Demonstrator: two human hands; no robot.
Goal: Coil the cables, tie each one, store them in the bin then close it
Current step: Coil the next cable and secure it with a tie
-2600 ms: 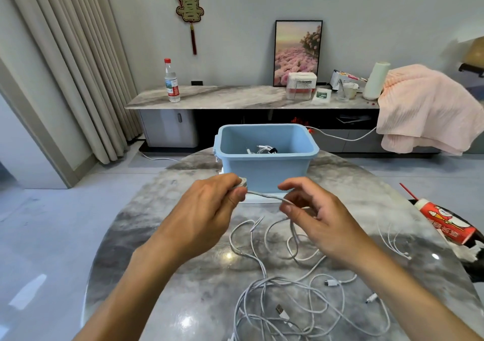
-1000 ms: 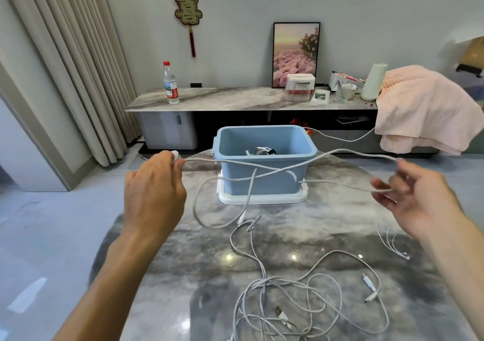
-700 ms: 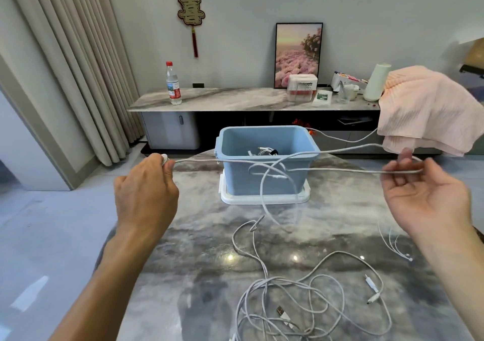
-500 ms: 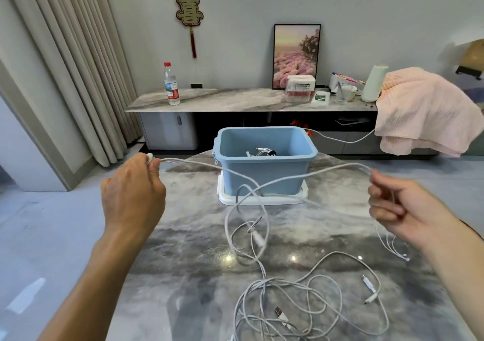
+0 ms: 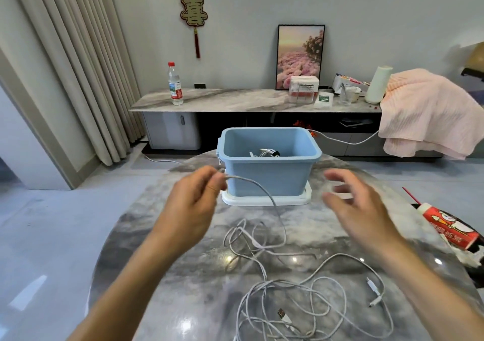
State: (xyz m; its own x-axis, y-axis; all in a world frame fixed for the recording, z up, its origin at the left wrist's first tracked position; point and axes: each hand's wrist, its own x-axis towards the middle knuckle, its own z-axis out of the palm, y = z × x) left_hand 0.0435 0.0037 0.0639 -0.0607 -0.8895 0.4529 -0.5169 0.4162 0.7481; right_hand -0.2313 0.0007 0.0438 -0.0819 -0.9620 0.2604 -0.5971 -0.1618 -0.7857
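Left fingers (image 5: 209, 181) curled and pinching one end of a white cable (image 5: 264, 191), left hand (image 5: 191, 204) raised just in front of the bin's near left corner. From that pinch, cable arching right across the front of the blue bin (image 5: 269, 175), then dropping to the table (image 5: 162, 236) between the two hands. Right fingers (image 5: 337, 183) spread and loose, grasping nothing, right hand (image 5: 353, 207) blurred, hovering near the bin's right front corner and apart from the cable. Below both hands, loose tangle of white cables (image 5: 301, 301) sprawled over the near part of the table, plugs lying free at its right edge. Bin open on top, standing on its white lid (image 5: 264, 200), a few coiled cables (image 5: 265, 153) inside. Red carton (image 5: 445, 228) lying at the table's right edge.
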